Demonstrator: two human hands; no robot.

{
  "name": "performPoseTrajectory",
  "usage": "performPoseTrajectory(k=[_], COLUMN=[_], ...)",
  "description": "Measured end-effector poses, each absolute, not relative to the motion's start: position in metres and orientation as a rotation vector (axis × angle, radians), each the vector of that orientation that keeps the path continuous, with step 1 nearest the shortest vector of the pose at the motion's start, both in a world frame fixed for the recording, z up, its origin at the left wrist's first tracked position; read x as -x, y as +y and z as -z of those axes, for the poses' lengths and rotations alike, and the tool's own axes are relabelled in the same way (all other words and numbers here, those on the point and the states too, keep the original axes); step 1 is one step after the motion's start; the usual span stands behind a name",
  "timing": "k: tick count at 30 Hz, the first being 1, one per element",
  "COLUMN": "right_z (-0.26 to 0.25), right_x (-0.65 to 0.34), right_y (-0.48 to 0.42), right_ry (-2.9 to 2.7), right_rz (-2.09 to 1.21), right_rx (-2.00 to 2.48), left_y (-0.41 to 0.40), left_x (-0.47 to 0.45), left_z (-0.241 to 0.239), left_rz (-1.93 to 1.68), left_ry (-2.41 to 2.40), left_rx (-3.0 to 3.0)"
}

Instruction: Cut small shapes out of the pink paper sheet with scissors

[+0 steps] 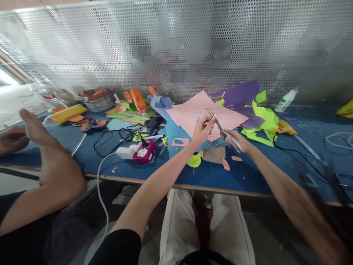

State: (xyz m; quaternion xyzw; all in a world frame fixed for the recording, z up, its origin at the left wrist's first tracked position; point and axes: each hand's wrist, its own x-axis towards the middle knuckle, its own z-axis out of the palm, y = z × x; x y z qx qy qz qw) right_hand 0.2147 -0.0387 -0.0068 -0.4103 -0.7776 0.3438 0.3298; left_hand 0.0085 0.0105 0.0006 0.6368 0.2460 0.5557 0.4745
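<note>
My right hand (235,140) is closed around the handles of a pair of metal scissors (220,127), whose blades point up and to the left. Just left of the blades, my left hand (203,129) is closed in a pinch; a small scrap of pink paper seems to be at its fingertips, too small to make out well. Both hands are over a large sheet of pink paper (193,106), which lies on blue paper (172,136). Small pink cuttings (226,164) and a yellow scrap (194,160) lie near the table's front edge.
A magenta power adapter (144,151) with a white plug and cable sits left of my arm. Glue guns (285,127) and a glue bottle (286,100) lie around. Purple paper (242,95) leans by the perforated metal panel (187,44). Another person's arm (52,158) rests at left.
</note>
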Motion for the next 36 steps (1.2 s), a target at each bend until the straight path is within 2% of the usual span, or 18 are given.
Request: performPoseTrajectory(k=[31,36], right_z=[0.005,0.015], right_x=[-0.204,-0.206], right_y=[-0.042,-0.032], right_ry=[-2.021,-1.947], right_rz=[-0.798,-0.594], right_rx=[1.123,1.358], left_y=[0.006,0.013], left_x=[-0.005,-0.005], left_z=[-0.007,-0.002], left_rz=[-1.334,-1.357], left_ry=[0.606,0.702], left_rx=[-1.534,-1.542])
